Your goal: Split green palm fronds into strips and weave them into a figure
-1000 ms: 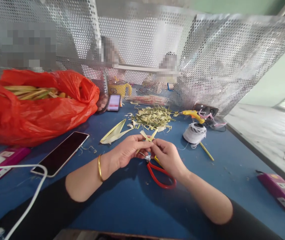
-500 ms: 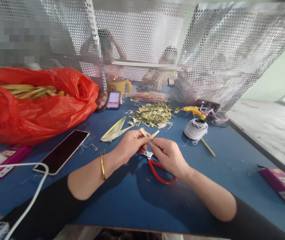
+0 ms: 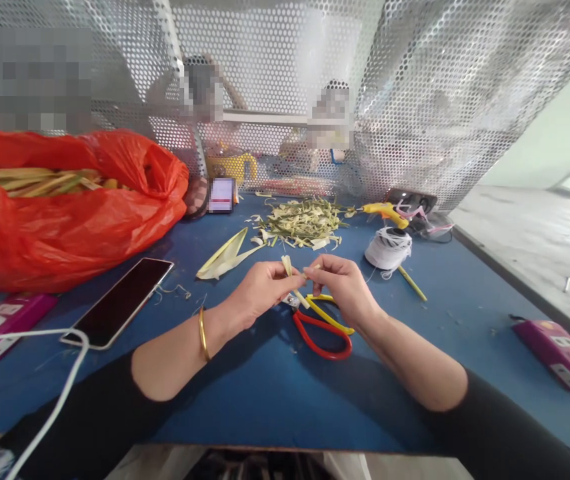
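Note:
In my left hand point(image 3: 269, 287) I pinch a pale strip of dried husk point(image 3: 287, 265), one end standing up above the fingers and another poking out below. My right hand point(image 3: 339, 280) is beside it, thumb and forefinger closed on a piece of the same pale husk. Just under both hands lie scissors point(image 3: 322, 340) with one red and one yellow handle, their blades partly hidden by my left hand. A larger folded husk leaf point(image 3: 227, 257) rests on the blue table point(image 3: 245, 393) beyond my left hand.
A pile of husk scraps point(image 3: 302, 222) lies ahead. On the left are a red plastic bag point(image 3: 75, 233) of husks, a phone point(image 3: 119, 303) and a power strip point(image 3: 22, 320). To the right are a white thread spool point(image 3: 389, 252), a yellow glue gun point(image 3: 387, 213) and another power strip point(image 3: 562, 353). A perforated screen point(image 3: 275, 67) stands behind.
My right hand has lifted and moved slightly away from the left, uncovering the scissors' yellow handle. The husk strip now stands more upright in my left fingers. The view has shifted slightly.

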Available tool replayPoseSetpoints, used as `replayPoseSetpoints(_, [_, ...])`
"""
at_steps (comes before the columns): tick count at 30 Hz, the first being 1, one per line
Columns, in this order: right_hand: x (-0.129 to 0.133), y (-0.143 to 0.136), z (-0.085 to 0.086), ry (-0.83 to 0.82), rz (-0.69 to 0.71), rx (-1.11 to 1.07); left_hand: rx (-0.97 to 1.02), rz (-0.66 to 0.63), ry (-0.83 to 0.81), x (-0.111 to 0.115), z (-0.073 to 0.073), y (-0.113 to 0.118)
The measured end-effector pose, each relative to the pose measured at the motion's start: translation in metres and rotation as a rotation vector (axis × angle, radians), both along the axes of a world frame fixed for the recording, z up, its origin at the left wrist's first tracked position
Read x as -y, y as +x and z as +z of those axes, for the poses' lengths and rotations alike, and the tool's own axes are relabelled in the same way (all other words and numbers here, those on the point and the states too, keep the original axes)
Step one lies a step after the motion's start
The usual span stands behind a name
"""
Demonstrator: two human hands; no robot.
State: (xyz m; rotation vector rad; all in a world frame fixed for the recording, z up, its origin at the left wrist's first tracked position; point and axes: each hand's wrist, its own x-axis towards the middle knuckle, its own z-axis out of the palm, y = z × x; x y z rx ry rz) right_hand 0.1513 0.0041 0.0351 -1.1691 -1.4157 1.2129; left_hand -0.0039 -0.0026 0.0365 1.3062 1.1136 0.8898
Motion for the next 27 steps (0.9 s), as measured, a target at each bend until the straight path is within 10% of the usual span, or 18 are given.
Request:
replayPoseSetpoints(14, [-0.004, 0.01, 0.002, 0.348, -0.092, 0.488, 0.025, -0.113, -0.04, 0.003, 0.0, -0.002])
replayPoseSetpoints(19, [0.001, 0.004, 0.0, 0.168, 0.095, 0.295, 0.005, -0.157, -0.054, 0.005, -0.002, 0.003])
replayPoseSetpoints(27, [0.004, -0.004, -0.007, 0.224, -0.113, 0.267, -0.073, -0.175, 0.022, 0.009, -0.002, 0.005])
